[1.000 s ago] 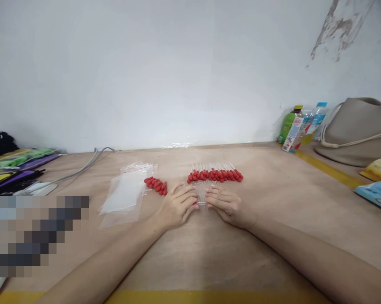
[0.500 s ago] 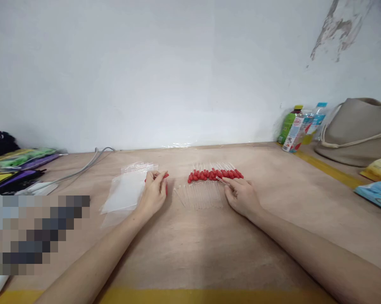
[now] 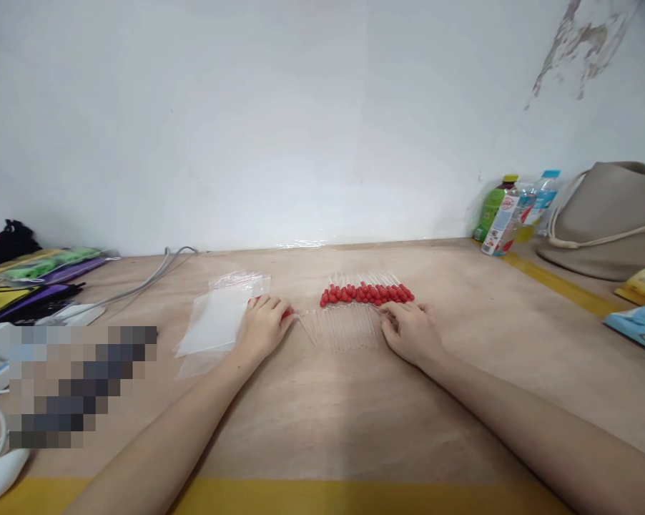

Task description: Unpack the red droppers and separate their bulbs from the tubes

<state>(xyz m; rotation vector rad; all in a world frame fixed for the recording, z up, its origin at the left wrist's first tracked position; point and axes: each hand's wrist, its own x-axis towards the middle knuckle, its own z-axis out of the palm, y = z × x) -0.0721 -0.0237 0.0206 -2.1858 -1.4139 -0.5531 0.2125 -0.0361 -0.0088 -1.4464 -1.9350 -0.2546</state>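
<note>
In the head view, my left hand is closed on a small red rubber bulb, partly hidden by the fingers. More red shows behind its knuckles, beside the clear plastic bags. My right hand has its fingers pinched on a thin clear tube, of which little shows. Between the hands lies a row of loose clear tubes, side by side. Just behind them is a row of red-bulbed droppers, with their clear stems pointing toward the wall.
Grey cables and colourful pouches lie at the left, near a blurred-out patch. Drink bottles, a grey-brown bag and a blue packet stand or lie at the right. Yellow tape runs along the front edge.
My left hand has turned and moved slightly right, toward the clear tubes. The tube at my right fingertips now sits lower and shows less. The view has shifted slightly.
</note>
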